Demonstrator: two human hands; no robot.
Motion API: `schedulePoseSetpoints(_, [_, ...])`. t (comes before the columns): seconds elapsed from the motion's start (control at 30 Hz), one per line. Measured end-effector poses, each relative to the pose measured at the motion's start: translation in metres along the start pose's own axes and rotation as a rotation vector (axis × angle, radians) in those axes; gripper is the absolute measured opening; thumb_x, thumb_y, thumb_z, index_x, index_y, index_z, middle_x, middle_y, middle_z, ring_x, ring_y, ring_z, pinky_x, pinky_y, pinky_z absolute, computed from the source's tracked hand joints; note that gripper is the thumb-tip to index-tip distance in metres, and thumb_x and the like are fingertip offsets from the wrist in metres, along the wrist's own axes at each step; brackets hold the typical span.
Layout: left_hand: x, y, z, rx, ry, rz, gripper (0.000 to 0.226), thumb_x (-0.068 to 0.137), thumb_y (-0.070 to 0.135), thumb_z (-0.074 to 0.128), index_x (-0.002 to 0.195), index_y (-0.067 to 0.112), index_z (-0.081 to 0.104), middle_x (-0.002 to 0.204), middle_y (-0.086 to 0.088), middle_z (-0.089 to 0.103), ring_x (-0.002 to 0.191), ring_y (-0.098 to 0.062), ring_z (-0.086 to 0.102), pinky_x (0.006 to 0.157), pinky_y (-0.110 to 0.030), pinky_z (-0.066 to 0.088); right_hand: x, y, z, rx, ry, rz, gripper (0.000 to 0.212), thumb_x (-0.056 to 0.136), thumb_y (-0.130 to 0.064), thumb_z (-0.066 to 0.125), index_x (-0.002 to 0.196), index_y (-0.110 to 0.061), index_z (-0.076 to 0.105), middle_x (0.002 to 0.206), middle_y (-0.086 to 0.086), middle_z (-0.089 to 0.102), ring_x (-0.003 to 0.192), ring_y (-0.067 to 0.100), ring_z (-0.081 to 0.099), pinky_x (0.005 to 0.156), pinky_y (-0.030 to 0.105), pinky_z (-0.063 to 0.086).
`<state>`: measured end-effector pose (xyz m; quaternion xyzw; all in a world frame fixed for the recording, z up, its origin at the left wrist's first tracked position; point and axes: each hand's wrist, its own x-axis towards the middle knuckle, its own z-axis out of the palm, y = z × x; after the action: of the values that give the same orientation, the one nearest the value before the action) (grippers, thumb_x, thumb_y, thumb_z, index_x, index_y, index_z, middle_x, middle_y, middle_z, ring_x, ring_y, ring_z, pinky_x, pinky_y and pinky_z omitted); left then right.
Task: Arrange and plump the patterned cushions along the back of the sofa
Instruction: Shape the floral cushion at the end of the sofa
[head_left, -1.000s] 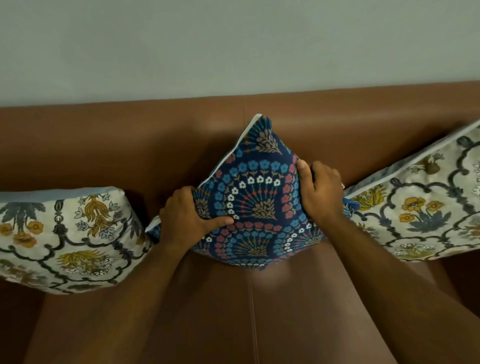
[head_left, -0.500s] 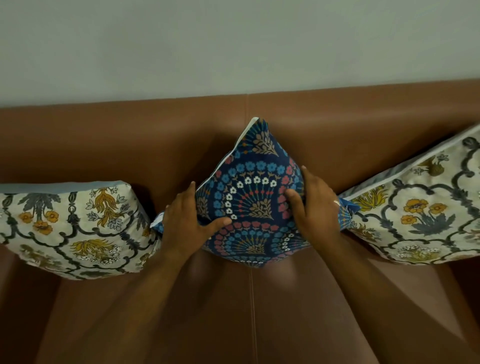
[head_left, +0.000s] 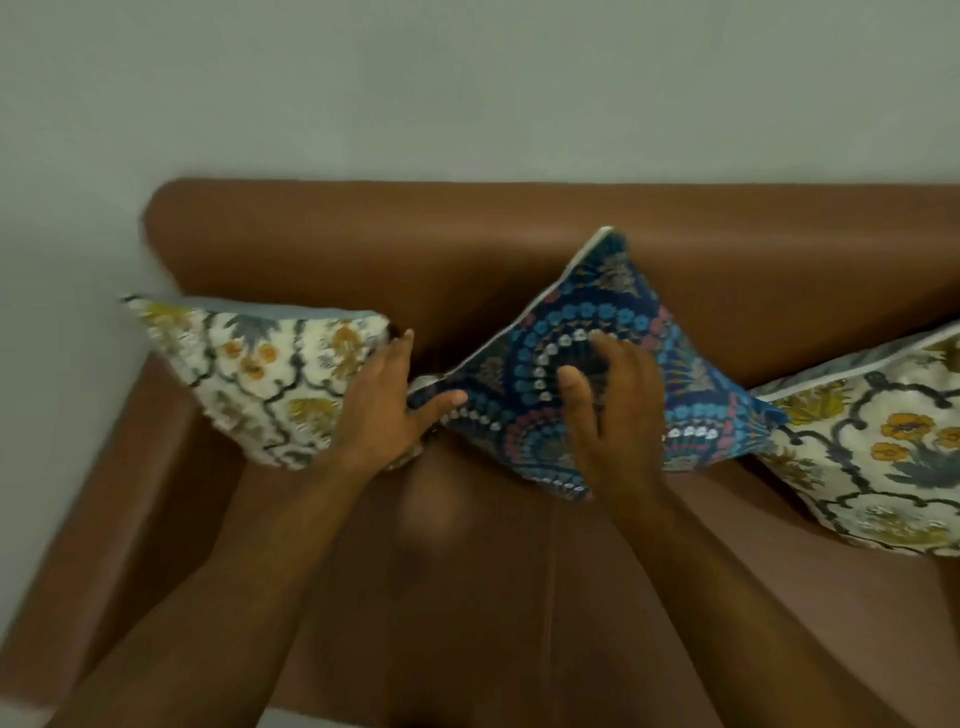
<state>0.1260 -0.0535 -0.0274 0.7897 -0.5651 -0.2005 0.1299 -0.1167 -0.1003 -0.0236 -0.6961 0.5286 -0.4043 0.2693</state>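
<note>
Since half a second ago the view has swung to the left, so the end of the sofa (head_left: 291, 218) now shows at the upper left of the frame, and both hands have let go of the blue cushion's sides and opened. At the left of the frame the left cream floral cushion (head_left: 260, 379) leans at the sofa's end, its right corner just beside the left hand (head_left: 384, 410). This hand is spread open, gripping nothing, fingers toward the cream cushion and the thumb touching the left corner of the blue cushion (head_left: 602, 374). That cushion stands on one corner like a diamond in the middle, against the backrest. The right hand (head_left: 608, 410) lies flat and open on its front face. At the right edge the right cream floral cushion (head_left: 883, 447) touches the blue one's right corner. I judge the risk is here: balanced on a point, the blue cushion may tip or slide forward if the hands leave unevenly. A careless sweep of the left hand may also push the left cushion out of line.
</note>
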Motion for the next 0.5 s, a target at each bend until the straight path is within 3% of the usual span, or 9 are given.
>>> schedulePoseSetpoints(0.13, [-0.008, -0.062, -0.061, 0.131, 0.081, 0.004, 0.122, 0.066, 0.098, 0.037, 0.153, 0.011, 0.035, 0.152, -0.014, 0.047, 0.139, -0.032, 0.046, 0.112, -0.046, 0.041, -0.032, -0.085, 0.076, 0.154, -0.405, 0.113, 0.072, 0.096, -0.065, 0.049, 0.148, -0.015, 0.048, 0.144, 0.007, 0.053, 0.134, 0.024, 0.05, 0.108, 0.044, 0.044])
schedulePoseSetpoints(0.23, [0.014, -0.118, -0.091, 0.271, 0.086, 0.019, 0.133, 0.058, 0.099, 0.042, 0.155, 0.009, 0.031, 0.156, -0.016, 0.041, 0.144, -0.033, 0.038, 0.116, -0.051, 0.036, -0.044, -0.099, 0.144, 0.243, -0.6, 0.187, 0.068, 0.092, -0.052, 0.068, 0.15, -0.025, 0.044, 0.146, -0.007, 0.052, 0.136, 0.014, 0.049, 0.112, 0.044, 0.045])
schedulePoseSetpoints(0.37, [0.056, -0.201, -0.112, 0.537, -0.11, 0.108, 0.146, 0.042, 0.102, 0.038, 0.158, 0.014, 0.024, 0.161, -0.017, 0.032, 0.152, -0.04, 0.022, 0.12, -0.061, 0.019, -0.051, -0.063, 0.232, 0.254, -0.59, 0.493, 0.11, 0.066, -0.074, 0.08, 0.155, -0.035, 0.027, 0.149, -0.009, 0.054, 0.135, 0.016, 0.055, 0.108, 0.049, 0.05])
schedulePoseSetpoints(0.5, [0.087, -0.268, -0.121, 0.649, -0.099, 0.253, 0.142, 0.034, 0.102, 0.038, 0.141, 0.009, 0.047, 0.136, -0.019, 0.056, 0.131, -0.044, 0.049, 0.115, -0.07, 0.017, -0.064, -0.042, 0.292, 0.282, -0.554, 0.509, 0.101, 0.058, -0.062, 0.091, 0.141, -0.049, 0.035, 0.14, -0.016, 0.059, 0.129, 0.011, 0.059, 0.104, 0.048, 0.054])
